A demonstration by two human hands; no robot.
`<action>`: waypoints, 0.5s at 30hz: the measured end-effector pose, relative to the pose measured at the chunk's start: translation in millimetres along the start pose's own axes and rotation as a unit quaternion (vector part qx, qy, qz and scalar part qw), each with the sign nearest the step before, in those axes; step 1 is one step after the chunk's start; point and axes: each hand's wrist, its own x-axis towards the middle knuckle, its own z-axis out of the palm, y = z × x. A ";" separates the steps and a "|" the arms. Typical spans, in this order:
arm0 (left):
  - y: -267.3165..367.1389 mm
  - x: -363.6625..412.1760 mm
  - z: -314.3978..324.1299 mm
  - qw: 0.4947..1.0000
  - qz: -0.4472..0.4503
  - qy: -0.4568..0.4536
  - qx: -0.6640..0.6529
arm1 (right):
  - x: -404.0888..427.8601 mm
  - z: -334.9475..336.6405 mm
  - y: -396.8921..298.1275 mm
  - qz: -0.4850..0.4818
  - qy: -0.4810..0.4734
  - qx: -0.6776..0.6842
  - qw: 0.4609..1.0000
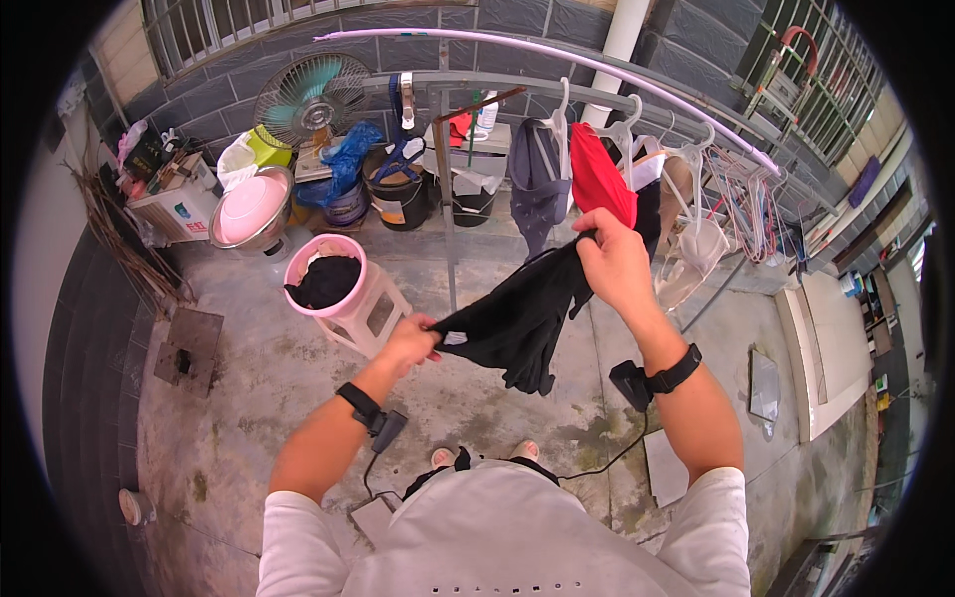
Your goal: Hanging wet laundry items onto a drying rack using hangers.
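Observation:
A black garment (522, 313) with a small white label is stretched between my two hands, its lower part hanging in folds. My left hand (410, 343) pinches the label end. Higher up and to the right, my right hand (613, 257) grips the opposite end, in front of the hung clothes. A pink basin (361, 270) holding dark and pale cloth rests on a white plastic stool (373, 306), left of the garment. On the metal rack hang a grey garment (537, 179), a red garment (601, 172) and a beige bra (690, 250) on hangers.
A lilac pole (522, 43) runs above the metal rack rail (492, 80). Several empty hangers (753, 201) cluster at the right. A fan (313, 104), a black bucket (399, 201) and a steel bowl with a pink basin (254, 205) line the wall. A pale slab (828, 351) stands right.

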 end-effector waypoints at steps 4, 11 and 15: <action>72.3 -10.2 -54.2 0.988 0.128 0.088 0.010 | -17.4 -15.2 62.3 0.031 -0.293 -0.367 0.882; 128.4 -17.8 -55.6 0.991 0.088 0.034 0.100 | -22.2 -23.9 80.0 0.055 -0.228 -0.321 0.918; 136.5 -21.1 -56.9 0.991 0.076 0.015 0.113 | -14.7 -29.6 73.8 0.069 -0.218 -0.288 0.930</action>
